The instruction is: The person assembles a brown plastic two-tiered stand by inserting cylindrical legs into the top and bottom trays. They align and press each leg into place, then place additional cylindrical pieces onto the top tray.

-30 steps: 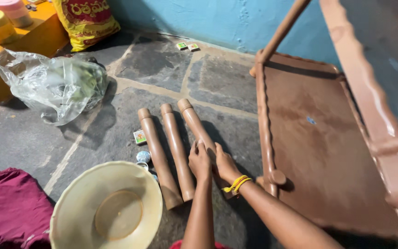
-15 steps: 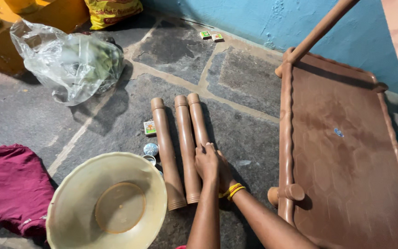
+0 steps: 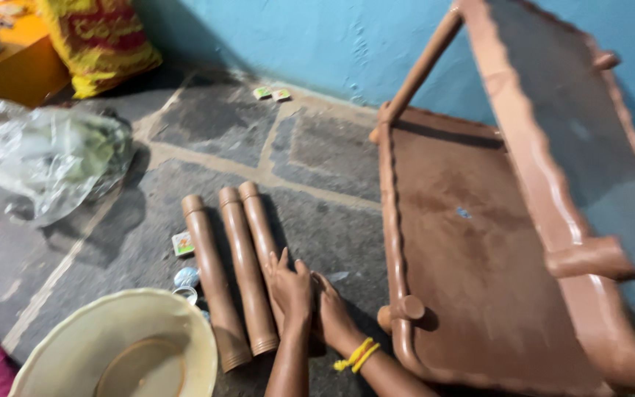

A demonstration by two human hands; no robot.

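Three brown tubes [image 3: 240, 276] lie side by side on the stone floor [image 3: 317, 169], and both hands, left hand [image 3: 290, 288] and right hand [image 3: 332, 312], rest on the rightmost with fingers flat, gripping nothing. A cream bowl [image 3: 119, 349] sits left of them, a brown plastic rack [image 3: 472, 257] to the right.

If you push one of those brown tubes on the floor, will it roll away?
Probably, yes. The brown tubes are round and lie flat on the stone floor, so a sideways push would likely roll one. They look like stiff plastic, hollow at the ends, so likely light. Both hands, left hand and right hand, rest on one.
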